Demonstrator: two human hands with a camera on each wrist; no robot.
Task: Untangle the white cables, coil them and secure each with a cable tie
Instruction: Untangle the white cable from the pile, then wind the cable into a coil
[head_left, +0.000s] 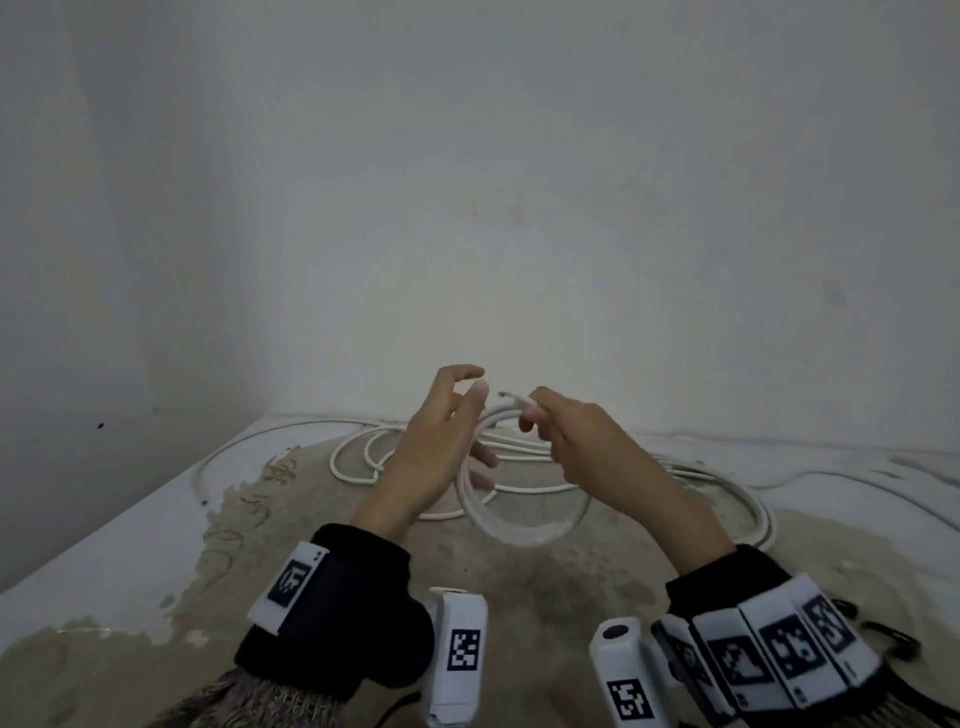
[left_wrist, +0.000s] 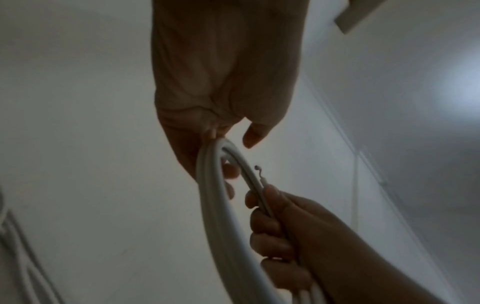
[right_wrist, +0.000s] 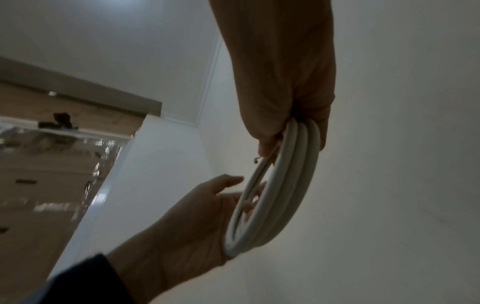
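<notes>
The coiled white cable (head_left: 519, 512) is blurring at its lower arc, its bare end barely showing. The right hand (head_left: 587, 441) is gripping its top above the counter's (head_left: 104, 545) middle; the left hand (head_left: 436, 441) is spreading relaxed fingers through it. Loose white cables (head_left: 727, 499) are lying toward the far edge.

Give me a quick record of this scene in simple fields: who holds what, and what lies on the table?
held item: coiled white cable, several loops
right hand: grips the coil's top, thin tie or wire end poking out past its fingers
left hand: fingers relaxed, spread against the coil's inner side
on table: loose white cables, not yet coiled
cable ties: dark loops near the right wrist
</notes>
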